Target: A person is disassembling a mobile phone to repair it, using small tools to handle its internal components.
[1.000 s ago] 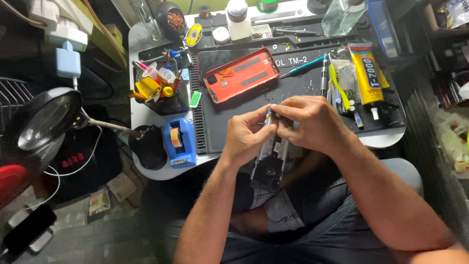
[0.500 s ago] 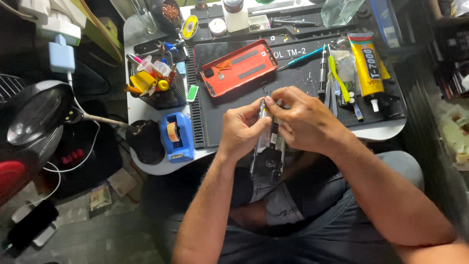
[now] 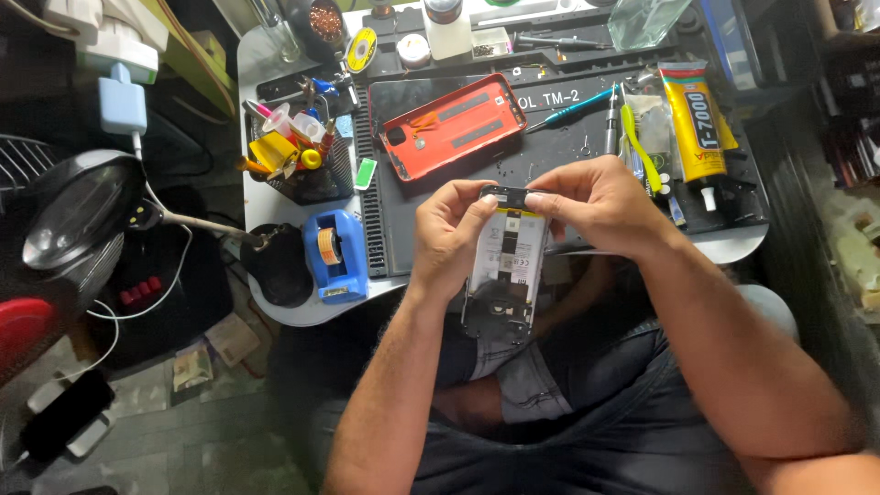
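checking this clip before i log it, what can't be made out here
All in the head view:
- Top end of the opened phone: covered by the fingers of the left hand and right hand, so what they pinch there is hidden.
- Phone's lower end: dark and blurred against the lap.
- Clear container: cut off by the top edge.
- Small parts on the black mat: too small to tell.

Between your hands (image 3: pixel 522 225) the opened phone (image 3: pixel 502 266) shows matt grey metal and a pale, paper-like label. Just beyond your hands lies a red back cover (image 3: pixel 454 124) of smooth, slightly glossy plastic on a matt black rubbery mat (image 3: pixel 550 156). Left of them sits a shiny blue plastic tape dispenser (image 3: pixel 335 257). Under your arms, your shorts (image 3: pixel 587 403) are coarse grey denim.
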